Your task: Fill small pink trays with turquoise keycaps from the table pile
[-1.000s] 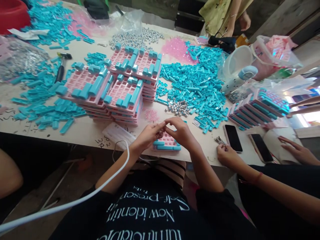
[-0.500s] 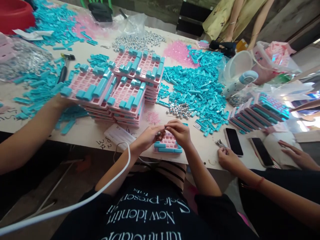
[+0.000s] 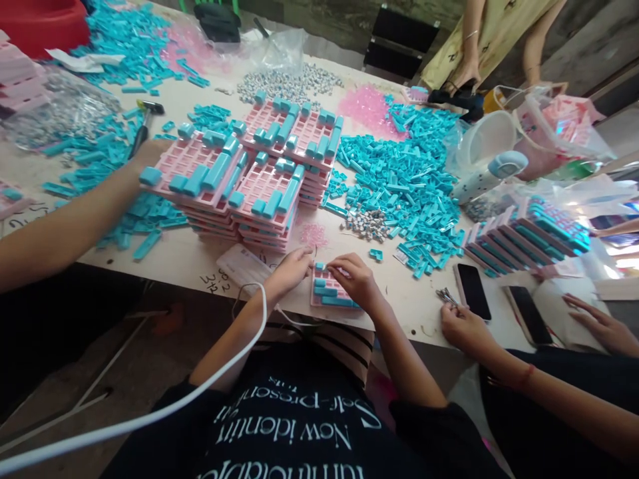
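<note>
At far left we see a co-worker's forearm point(image 3: 84, 209) reaching in over the desk point(image 3: 394, 309), its hand mostly hidden beside the stack, near a hammer point(image 3: 142, 128). Next stand the piled pink frames point(image 3: 192, 174) with blue caps along their edges, and just below them a white box point(image 3: 244, 265) lies near our left wrist.

Our left hand point(image 3: 291, 273) comes next, fingers bent and drawn together just beside the small frame; we cannot tell whether it has hold of anything. Beyond its fingertips is a little scatter of pink bits point(image 3: 314, 235).

The small pink frame point(image 3: 340, 291) lies flat near the front edge of the desk, to the right of our left hand and partly under our right hand point(image 3: 356, 279). So the right hand is the nearer one: its thumb and fingers are pinched close at the far left part of the frame, just beside a small blue cap point(image 3: 319, 266) (whether a tiny piece sits between them is too small to tell). The blue bars on the near side run left to right; with the right hand covering part of the frame, we cannot judge its long axis.

Farther right are a pile of metal bits point(image 3: 368, 225), a wide heap of blue pieces point(image 3: 399, 176), and another co-worker's hand point(image 3: 466, 330) holding metal clips point(image 3: 446, 297) beside a phone point(image 3: 472, 293).
</note>
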A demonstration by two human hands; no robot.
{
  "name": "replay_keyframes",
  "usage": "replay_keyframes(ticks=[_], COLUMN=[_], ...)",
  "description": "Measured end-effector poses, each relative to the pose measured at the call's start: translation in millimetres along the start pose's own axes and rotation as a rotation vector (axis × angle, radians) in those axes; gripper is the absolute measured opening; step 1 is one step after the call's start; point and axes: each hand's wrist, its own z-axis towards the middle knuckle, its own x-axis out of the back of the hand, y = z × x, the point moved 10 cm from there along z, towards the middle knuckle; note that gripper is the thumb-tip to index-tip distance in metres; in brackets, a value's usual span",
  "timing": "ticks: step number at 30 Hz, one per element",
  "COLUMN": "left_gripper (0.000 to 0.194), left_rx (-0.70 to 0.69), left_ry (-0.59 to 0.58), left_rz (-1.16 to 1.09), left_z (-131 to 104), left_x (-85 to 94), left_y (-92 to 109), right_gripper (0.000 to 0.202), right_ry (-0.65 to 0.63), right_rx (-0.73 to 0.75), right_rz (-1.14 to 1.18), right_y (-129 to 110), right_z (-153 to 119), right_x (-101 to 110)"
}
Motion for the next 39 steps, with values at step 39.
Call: replay_keyframes(ticks=[39], left_gripper=[0.019], left_rx=[-0.496], left_ry=[0.076], left_rz=[0.252], left_z=[-7.8], left_x=[4.2], left_y=[31.3], right_gripper=[0.021], right_ry=[-0.184], right_rx=[-0.258], right_rz=[0.169], right_y=[66.8], right_z=[36.4], right_x=[-27.5])
